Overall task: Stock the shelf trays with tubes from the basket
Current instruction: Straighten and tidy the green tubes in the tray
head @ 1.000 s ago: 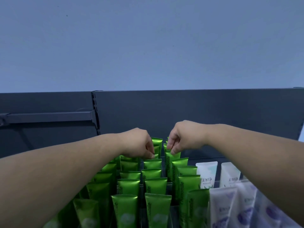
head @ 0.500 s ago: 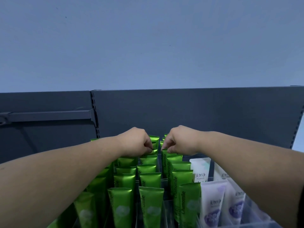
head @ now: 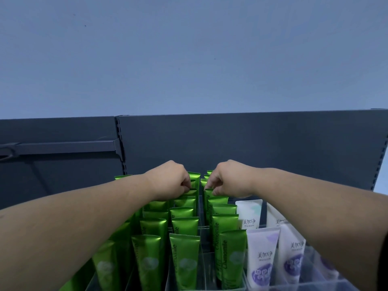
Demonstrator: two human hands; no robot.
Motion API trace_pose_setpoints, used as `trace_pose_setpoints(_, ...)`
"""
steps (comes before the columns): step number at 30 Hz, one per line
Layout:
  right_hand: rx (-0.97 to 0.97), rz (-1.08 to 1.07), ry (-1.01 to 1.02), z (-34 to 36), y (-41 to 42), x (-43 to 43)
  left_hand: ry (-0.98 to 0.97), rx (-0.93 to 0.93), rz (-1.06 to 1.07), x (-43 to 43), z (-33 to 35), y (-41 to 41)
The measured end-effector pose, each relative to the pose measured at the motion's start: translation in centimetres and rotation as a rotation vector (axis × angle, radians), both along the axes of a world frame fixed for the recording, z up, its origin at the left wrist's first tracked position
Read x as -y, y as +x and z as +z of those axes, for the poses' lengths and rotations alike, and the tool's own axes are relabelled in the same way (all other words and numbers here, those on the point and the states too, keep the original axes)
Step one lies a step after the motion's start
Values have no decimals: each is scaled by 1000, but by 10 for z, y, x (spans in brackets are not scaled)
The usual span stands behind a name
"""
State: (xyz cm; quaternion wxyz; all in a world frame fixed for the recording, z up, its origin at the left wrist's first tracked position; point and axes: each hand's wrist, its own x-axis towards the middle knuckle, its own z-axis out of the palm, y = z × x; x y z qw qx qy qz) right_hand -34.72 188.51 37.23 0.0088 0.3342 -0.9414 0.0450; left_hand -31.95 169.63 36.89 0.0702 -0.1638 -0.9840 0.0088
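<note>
Green tubes (head: 184,226) stand in rows in the clear trays (head: 298,285), left of white tubes (head: 248,215). Left hand (head: 170,181) and right hand (head: 228,179) each pinch a far-row tube's top. Push both down straight, keep crimps level with neighbours.

Two hands (head: 168,181) (head: 228,179), roughly twenty green tubes (head: 184,225), at least four white tubes (head: 248,213).

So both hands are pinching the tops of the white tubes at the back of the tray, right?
Not quite. The head view shows the left hand and the right hand pinching the tops of green tubes at the back of the tray, not white ones. The white tubes stand to the right, with neither hand on them.
</note>
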Motion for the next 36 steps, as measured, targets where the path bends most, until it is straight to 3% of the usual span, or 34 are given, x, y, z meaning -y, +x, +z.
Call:
trace_pose_setpoints(24, -72, 13, 15, 7, 10, -18, -40, -100, 165, -1, 9, 35)
trace_pose_setpoints(36, -146, -75, -15, 7, 32, -44, 154, -135, 299, 11, -4, 59)
